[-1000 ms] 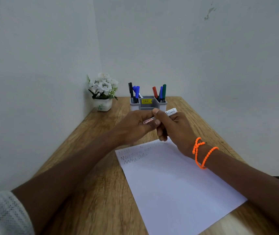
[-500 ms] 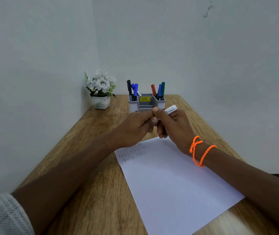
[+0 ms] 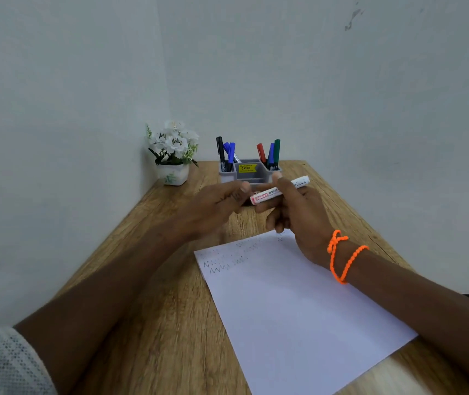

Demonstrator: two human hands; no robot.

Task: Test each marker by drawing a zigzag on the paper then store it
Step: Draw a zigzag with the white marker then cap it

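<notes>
My right hand (image 3: pixel 298 218) grips a white marker with a red label (image 3: pixel 273 192), held nearly level above the far edge of the paper (image 3: pixel 298 303). My left hand (image 3: pixel 213 209) is blurred, its curled fingers right at the marker's left end. A small dark shape sits under that end, and I cannot tell whether the left hand holds it. Faint zigzag lines (image 3: pixel 221 266) mark the paper's far left corner. Behind the hands stands a grey organizer (image 3: pixel 249 178) with black and blue markers (image 3: pixel 227 155) in its left pocket and red, blue and green ones (image 3: pixel 270 153) in its right.
The wooden table (image 3: pixel 170 323) fits into a corner between two pale walls. A white pot of white flowers (image 3: pixel 173 173) stands at the far left. An orange bead bracelet (image 3: pixel 341 255) circles my right wrist.
Both hands were clasped together on the marker. Now my left hand has drawn slightly to the left, so more of the marker's labelled barrel shows.
</notes>
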